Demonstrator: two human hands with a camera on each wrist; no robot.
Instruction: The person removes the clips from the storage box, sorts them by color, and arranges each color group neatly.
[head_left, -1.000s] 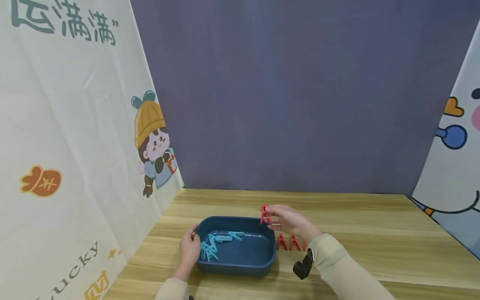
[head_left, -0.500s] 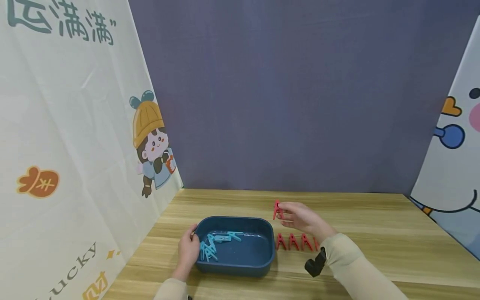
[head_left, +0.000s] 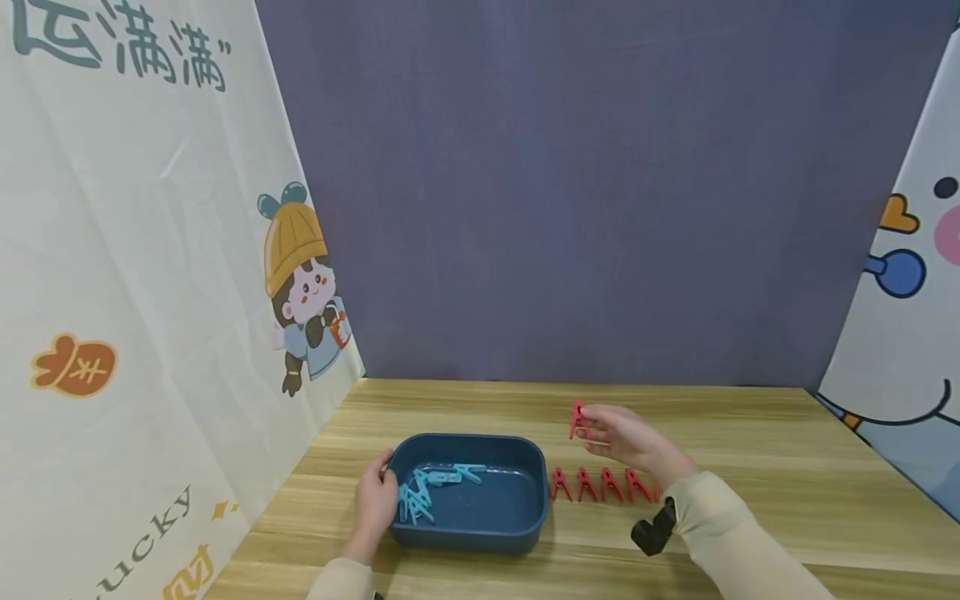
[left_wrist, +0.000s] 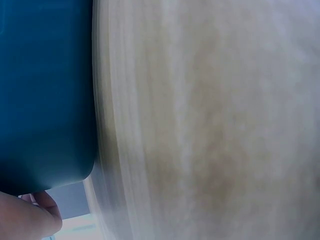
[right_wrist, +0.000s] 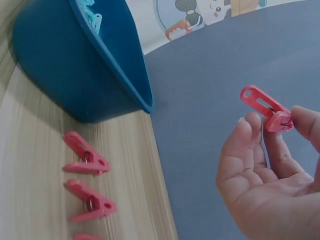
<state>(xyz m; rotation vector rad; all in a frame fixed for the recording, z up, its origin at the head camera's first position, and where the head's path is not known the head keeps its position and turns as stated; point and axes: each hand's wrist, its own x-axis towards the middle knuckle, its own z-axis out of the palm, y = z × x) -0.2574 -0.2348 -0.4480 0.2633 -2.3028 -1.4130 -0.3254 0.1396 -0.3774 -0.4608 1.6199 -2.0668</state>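
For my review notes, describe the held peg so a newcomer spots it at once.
On the table sits a blue bin; to its right is the right hand. The peg is the red one pinched in that hand's fingers: its red neighbours rest on the table.

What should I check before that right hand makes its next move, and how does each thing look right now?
1. Held red clip secure: ok, the right hand pinches it.
2. Held clip set down: not ok, it is up in the air.
3. Blue bin steadied: ok, the left hand grips its left end.
4. Light-blue clips contained: ok, those in view lie inside the bin.
5. Row of red clips tidy: ok, the visible ones lie apart from one another on the table.
6. Row fully counted: cannot tell, the right arm hides its far end.
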